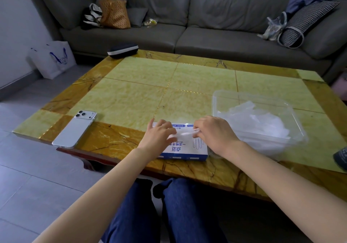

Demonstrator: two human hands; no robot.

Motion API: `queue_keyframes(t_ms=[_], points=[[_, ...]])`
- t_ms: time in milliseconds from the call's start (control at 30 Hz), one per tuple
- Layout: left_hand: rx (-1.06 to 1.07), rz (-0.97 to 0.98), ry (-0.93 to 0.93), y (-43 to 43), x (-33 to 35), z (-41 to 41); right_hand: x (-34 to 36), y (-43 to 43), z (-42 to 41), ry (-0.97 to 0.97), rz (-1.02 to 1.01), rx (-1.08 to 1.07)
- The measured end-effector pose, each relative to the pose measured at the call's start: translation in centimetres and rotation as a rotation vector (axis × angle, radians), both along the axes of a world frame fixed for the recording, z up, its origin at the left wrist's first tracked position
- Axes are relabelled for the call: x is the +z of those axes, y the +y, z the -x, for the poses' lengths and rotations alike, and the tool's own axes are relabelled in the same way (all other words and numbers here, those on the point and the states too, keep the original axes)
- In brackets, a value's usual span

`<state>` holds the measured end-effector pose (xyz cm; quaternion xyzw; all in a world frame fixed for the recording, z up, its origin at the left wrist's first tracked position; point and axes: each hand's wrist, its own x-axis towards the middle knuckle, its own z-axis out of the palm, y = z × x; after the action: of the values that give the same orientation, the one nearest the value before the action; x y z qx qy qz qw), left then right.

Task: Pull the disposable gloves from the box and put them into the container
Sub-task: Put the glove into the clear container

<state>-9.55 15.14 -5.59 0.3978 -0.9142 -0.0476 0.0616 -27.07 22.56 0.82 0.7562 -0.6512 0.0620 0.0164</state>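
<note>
Head view: crumpled gloves (262,122) already fill the clear container (293,115) beside the box (185,149) on the worktop (142,92). The right hand (214,135) pinches another glove (185,134) over the box, which the left hand (159,137) steadies with flat fingers; its transfer remains.

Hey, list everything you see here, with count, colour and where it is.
glove box: one, white and blue, table's near edge
glove: one, clear, over the box top
container: one, clear, right of the box
loose gloves: a pile, clear, inside the container
phone: one, silver, table's near left
case: one, black, table's far left corner
table: one, yellow and brown
sofa: one, grey, behind the table
paper bag: one, white, on the floor at left
left hand: rests on the box
right hand: pinches the glove
</note>
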Motion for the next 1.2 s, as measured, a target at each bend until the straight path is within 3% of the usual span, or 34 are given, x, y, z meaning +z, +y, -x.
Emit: queue_keyframes(t_ms=[267,567,667,733,867,1067,1200], points=[[0.067,-0.130,0.016,0.2,-1.0,0.1,1.9,-0.7,0.7,-0.125,0.073,-0.077],[0.089,-0.240,-0.048,0.4,-0.2,0.5,8.5,-1.4,2.5,-0.221,0.453,-0.162],[0.083,-0.244,-0.079,0.6,0.1,0.4,10.2,-1.5,3.9,-0.243,0.461,-0.248],[0.110,-0.170,-0.001,1.1,0.9,0.8,10.6,-1.5,4.8,-0.237,0.355,-0.340],[0.183,0.031,0.428,2.5,4.4,2.3,10.2,-0.9,5.2,-0.286,0.186,-0.475],[-0.026,0.046,0.402,6.1,9.3,7.6,9.2,-0.1,2.9,-0.586,0.100,-0.435],[0.061,0.054,0.652,5.7,9.9,9.2,9.1,0.3,2.3,-0.744,0.015,-0.379]])
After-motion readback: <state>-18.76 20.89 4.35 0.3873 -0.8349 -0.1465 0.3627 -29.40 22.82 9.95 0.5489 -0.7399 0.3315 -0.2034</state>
